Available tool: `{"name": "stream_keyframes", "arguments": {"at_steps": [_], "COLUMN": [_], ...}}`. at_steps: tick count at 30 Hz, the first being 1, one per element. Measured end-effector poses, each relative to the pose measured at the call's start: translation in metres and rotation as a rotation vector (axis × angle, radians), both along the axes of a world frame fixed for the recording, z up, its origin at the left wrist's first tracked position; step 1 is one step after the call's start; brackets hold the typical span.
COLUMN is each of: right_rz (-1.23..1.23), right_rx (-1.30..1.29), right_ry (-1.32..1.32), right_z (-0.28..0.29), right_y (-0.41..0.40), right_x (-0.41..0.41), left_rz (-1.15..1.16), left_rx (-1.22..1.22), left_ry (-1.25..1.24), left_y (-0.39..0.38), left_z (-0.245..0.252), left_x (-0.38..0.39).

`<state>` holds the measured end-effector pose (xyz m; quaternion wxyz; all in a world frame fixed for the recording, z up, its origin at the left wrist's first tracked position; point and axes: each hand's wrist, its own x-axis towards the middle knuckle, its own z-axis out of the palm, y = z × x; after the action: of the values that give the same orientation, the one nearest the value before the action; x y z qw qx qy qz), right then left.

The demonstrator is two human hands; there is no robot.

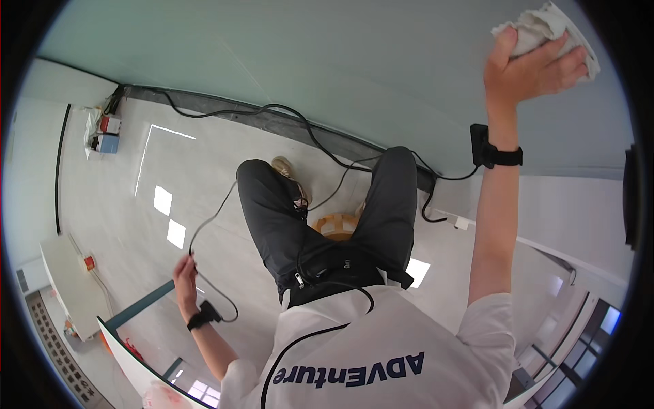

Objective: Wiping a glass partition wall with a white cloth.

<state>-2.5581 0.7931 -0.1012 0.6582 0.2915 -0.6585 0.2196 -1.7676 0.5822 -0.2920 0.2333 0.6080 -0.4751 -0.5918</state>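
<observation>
My right hand (pixel 531 71) is raised at the upper right, pressing a crumpled white cloth (pixel 541 25) to a smooth grey-green panel (pixel 357 61). Its fingers are spread over the cloth. Lower left, my left hand (pixel 186 278) is held out above the floor, with a thin dark cable (pixel 209 220) at its fingertips, apparently pinched. That cable loops on to a black device (pixel 208 311) strapped at the left wrist. A similar device (pixel 480 145) sits on the right wrist, its cable leading down toward my knees. I am seated on a low wooden stool (pixel 334 225), mostly hidden by my legs.
A thick black cable (pixel 291 110) snakes along the dark base strip (pixel 214 105) below the panel. Small boxes (pixel 108 135) stand by the wall at left. A white-topped table with green legs (pixel 143 370) lies behind my left arm. Glossy tiles (pixel 148 220) cover the floor.
</observation>
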Motion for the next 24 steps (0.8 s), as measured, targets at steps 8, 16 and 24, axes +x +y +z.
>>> {"name": "stream_keyframes", "arguments": {"at_steps": [8, 16, 24], "right_rz": [-0.034, -0.012, -0.011], "right_rx": [0.024, 0.019, 0.01], "right_ry": [-0.017, -0.041, -0.069], "right_z": [-0.002, -0.001, -0.003], "right_y": [-0.001, -0.002, -0.001], "right_x": [-0.003, 0.001, 0.0], "left_rz": [-0.29, -0.393, -0.42], "left_rx": [-0.347, -0.413, -0.111], "left_ry": [0.221, 0.155, 0.664], "left_y": [-0.038, -0.057, -0.008], "left_z": [0.117, 0.095, 0.104], "left_x": [-0.126, -0.233, -0.051]}}
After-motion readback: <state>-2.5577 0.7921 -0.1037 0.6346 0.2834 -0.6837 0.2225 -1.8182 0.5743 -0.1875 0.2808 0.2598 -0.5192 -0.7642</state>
